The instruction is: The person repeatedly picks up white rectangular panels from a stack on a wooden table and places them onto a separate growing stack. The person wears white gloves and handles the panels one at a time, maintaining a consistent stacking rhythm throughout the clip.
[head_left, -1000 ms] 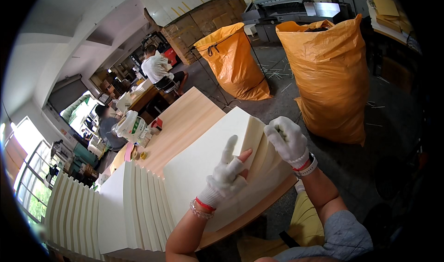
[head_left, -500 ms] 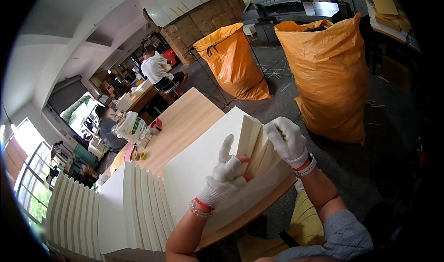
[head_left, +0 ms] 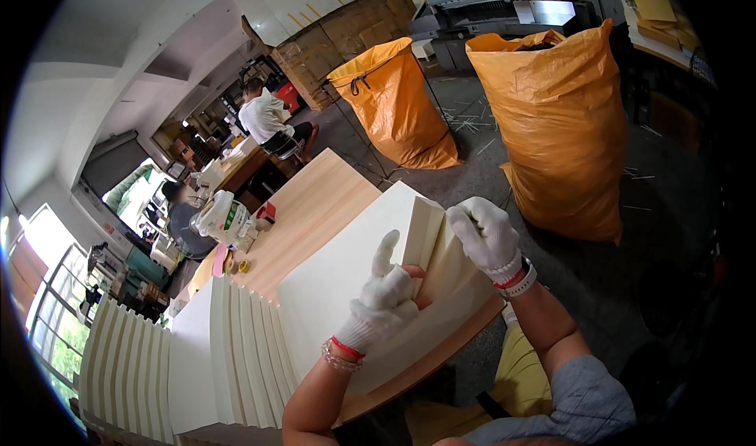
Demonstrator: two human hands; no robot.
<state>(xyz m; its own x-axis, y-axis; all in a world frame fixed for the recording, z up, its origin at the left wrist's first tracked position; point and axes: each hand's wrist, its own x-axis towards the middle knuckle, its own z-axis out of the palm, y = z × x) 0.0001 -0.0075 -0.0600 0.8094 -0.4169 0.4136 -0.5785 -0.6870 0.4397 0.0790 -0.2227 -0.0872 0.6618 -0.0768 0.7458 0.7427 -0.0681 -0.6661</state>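
Note:
A thick stack of cream-white paper sheets (head_left: 339, 265) lies on the wooden table in front of me, its right end divided into raised sections. My left hand (head_left: 383, 292), in a white knit glove with bare fingertips showing, grips the edge of these sections; its index finger sticks up. At the right end my right hand (head_left: 484, 237), also gloved, is closed with its knuckles up. Its fingers pinch the edge of the paper there, though the fingertips are hidden. Left of the stack stand more paper stacks (head_left: 244, 343), offset in stepped layers.
The wooden table (head_left: 327, 186) carries a white bucket (head_left: 223, 217) and small items at its far left. Two orange sacks (head_left: 555, 131) (head_left: 402, 107) stand on the floor beyond. Paper strips litter the floor. Two people (head_left: 264, 119) sit farther back, and a large machine (head_left: 488, 13) stands behind.
My right hand has shifted slightly left and up. Fewer separate folds show at the paper's right end between my hands. My left hand stays almost in place.

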